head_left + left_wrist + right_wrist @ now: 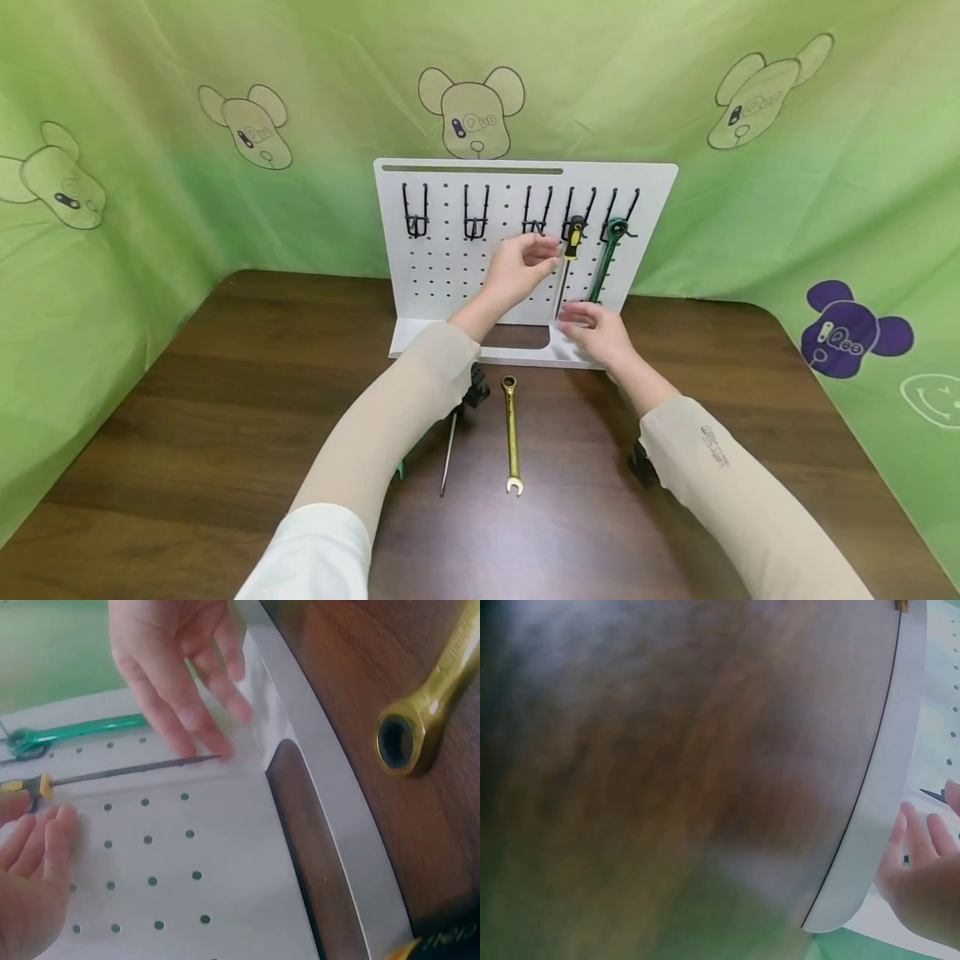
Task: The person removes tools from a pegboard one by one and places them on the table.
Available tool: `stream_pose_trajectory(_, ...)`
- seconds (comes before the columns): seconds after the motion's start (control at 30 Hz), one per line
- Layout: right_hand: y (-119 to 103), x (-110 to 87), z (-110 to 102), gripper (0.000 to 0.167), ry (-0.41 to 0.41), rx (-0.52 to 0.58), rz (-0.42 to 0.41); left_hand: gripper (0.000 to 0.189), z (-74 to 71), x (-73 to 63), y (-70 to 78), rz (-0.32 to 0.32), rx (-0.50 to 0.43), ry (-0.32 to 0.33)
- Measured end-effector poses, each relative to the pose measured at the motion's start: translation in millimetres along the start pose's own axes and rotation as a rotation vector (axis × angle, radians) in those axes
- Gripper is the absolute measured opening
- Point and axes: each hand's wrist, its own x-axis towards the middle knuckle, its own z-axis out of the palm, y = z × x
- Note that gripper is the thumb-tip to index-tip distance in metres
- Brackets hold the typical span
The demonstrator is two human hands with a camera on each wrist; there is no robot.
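Observation:
A black-and-yellow screwdriver (574,237) hangs upright, shaft down, from a hook on the white pegboard (442,271). Just left of its handle is my left hand (517,268), fingers loosely bent and nothing gripped. My right hand (602,333) is low by the board's base, its relaxed fingertips close to the tip of the screwdriver's shaft (135,770). To the right, a green ratchet wrench (604,265) hangs on the last hook. On the table in front lies a gold ratchet wrench (512,433), ring end toward the board.
Left of the gold wrench lies another screwdriver, its shaft (448,458) showing and its handle mostly behind my left forearm. A green tool end (401,471) peeks out beside that sleeve. Black double hooks (476,218) line the board's upper part. A green curtain hangs behind the table.

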Motion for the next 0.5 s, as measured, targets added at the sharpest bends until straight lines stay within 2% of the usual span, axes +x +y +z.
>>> stream_pose_trajectory(0.23,-2,7.8,4,0.045,-0.057,0.049,0.013,0.027,5.3,1.7,1.9,-0.006,-0.024,0.014)
stream_pose_trajectory(0.5,-5,3.8,7,0.040,-0.079,0.091,0.071,0.024,11.4,5.4,-1.5,-0.042,-0.011,0.033)
